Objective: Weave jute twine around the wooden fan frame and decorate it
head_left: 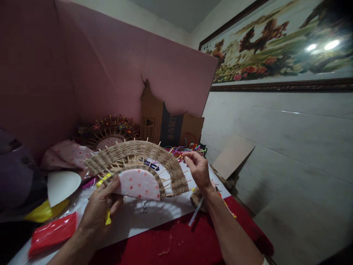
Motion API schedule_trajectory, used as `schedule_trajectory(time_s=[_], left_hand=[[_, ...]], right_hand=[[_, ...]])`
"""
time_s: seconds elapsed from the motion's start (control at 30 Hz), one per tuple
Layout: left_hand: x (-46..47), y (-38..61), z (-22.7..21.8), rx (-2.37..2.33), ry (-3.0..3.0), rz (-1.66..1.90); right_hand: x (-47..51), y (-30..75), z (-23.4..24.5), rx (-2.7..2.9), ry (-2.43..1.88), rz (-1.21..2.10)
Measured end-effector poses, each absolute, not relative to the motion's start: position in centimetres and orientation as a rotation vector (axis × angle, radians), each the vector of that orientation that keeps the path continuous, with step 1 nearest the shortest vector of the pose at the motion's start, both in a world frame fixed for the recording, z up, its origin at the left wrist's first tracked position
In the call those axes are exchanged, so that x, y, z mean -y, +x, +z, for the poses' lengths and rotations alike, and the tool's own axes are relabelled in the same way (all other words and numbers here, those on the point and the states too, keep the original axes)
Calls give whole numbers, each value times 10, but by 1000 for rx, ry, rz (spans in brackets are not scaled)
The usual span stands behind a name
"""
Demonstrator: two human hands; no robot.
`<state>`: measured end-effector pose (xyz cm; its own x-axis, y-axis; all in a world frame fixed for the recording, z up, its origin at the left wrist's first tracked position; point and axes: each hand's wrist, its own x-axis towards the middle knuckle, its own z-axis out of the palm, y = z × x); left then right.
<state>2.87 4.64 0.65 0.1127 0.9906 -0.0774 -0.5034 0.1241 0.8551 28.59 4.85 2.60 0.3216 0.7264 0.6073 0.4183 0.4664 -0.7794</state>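
Your left hand (99, 207) grips the lower left of a half-round fan of woven brown cord, pale sticks and red-spotted pink cloth (139, 183), held up above the white tabletop (129, 225); your right hand (199, 170) brings thumb and forefinger close together beside its right outer edge, though I cannot tell whether they pinch anything

Rough twine fan (139, 148), matt cloth panel (140, 184); glossy red packet (53, 235), probably plastic.

A red-covered table (132, 252) bears a white sheet (129, 224) (plus thread (166, 252)).
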Motion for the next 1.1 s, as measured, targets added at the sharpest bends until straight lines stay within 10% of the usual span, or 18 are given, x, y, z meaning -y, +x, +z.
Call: schedule_trajectory(time_s=[0.33, 1.1], left_hand=[[-41, 29, 12, -800, 729, 1218], [-43, 29, 14, -747, 672, 1290]], right_hand=[[-54, 299, 28, 1191, -920, 784], [-45, 293, 32, 1040, -905, 473]])
